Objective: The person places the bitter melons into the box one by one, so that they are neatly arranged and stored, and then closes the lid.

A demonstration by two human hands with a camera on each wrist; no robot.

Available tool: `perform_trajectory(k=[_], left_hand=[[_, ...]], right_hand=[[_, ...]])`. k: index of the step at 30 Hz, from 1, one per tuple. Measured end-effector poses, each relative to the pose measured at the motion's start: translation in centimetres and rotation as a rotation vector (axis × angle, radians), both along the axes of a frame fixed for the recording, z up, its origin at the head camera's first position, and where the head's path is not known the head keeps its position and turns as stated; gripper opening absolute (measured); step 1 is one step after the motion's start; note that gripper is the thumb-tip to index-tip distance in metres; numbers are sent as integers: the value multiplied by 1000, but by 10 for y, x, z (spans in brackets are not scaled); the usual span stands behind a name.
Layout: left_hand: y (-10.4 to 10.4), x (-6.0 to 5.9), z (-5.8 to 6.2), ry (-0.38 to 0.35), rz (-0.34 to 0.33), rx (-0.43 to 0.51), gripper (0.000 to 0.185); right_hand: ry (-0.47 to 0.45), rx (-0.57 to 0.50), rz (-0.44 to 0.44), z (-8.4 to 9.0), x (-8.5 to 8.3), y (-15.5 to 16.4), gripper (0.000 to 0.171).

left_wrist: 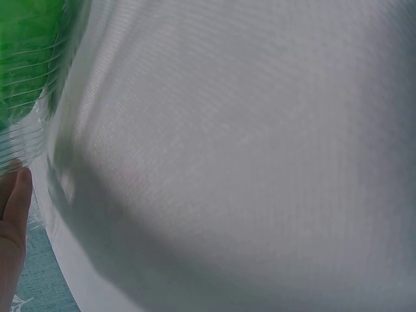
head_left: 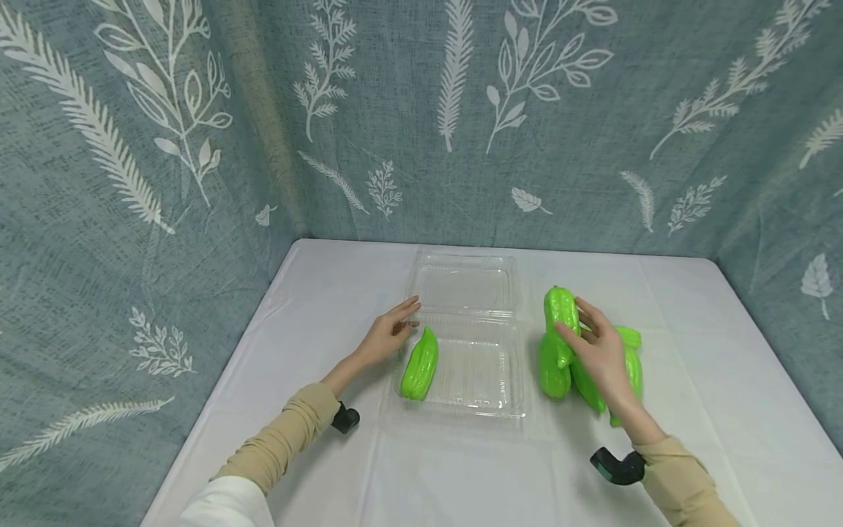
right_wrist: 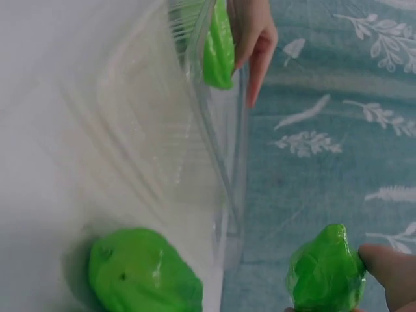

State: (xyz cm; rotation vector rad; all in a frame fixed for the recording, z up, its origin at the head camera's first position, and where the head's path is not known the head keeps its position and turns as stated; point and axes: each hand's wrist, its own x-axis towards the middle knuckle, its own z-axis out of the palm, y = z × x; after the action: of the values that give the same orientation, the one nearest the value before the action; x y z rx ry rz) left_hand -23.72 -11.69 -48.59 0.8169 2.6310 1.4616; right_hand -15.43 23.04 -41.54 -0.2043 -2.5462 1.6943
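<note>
My right hand grips a shiny green pepper between thumb and fingers, raised over the other peppers; its tip shows in the right wrist view. Beneath it lies a group of several green peppers to the right of a clear plastic clamshell box. One pepper lies lengthwise along the box's left side. At the left rim, close to the hinge, my left hand rests with loosely extended fingers. In the left wrist view, its fingertips are right at the ribbed wall.
The box's clear lid lies folded back, flat on the white tablecloth. Blue-green curtains with white leaf prints stand behind the table and at both sides. Black wrist mounts hang under both forearms.
</note>
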Motion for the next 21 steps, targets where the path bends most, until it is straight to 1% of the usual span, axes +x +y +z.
perform_trajectory(k=[5, 9, 13, 17, 21], left_hand=[[0, 0, 0, -7, 6, 3, 47], [1, 0, 1, -9, 8, 14, 46], [1, 1, 0, -3, 7, 27, 46], [1, 0, -1, 7, 6, 13, 46], [0, -1, -1, -2, 1, 5, 47]], right_hand=[[-19, -15, 10, 2, -2, -11, 70], [-36, -10, 27, -2, -3, -19, 70], [-29, -10, 48, -7, -4, -26, 69], [-24, -22, 72, -8, -4, -33, 68], [-17, -30, 91, -8, -5, -42, 66]])
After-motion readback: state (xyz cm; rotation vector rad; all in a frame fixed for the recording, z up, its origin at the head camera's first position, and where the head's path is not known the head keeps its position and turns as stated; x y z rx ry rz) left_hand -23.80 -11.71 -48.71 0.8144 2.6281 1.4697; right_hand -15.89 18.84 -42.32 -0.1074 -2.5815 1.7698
